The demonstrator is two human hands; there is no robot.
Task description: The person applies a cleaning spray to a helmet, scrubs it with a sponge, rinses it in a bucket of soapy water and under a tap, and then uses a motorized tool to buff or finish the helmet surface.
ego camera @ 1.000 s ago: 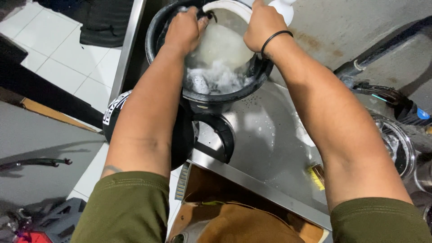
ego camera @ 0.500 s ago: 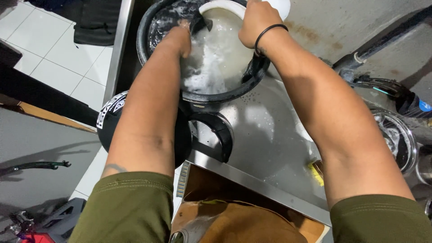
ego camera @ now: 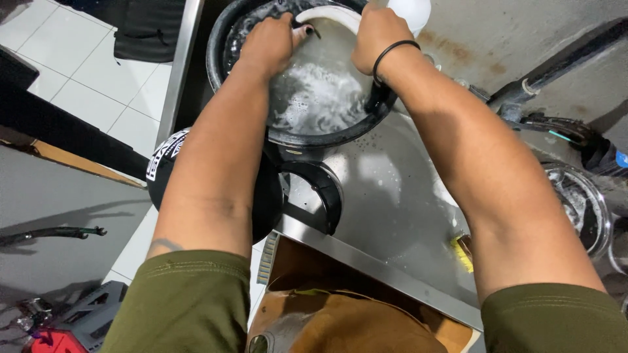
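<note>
Suds cover the white bowl (ego camera: 327, 39) inside the black tub (ego camera: 226, 39); my left hand (ego camera: 268, 42) and right hand (ego camera: 376, 33) both grip its rim, washing underway, rinsing left.

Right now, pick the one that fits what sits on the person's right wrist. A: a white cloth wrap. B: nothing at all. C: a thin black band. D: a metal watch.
C: a thin black band circles the wrist just behind the right hand, which grips the rim of the black basin holding foamy water.
</note>
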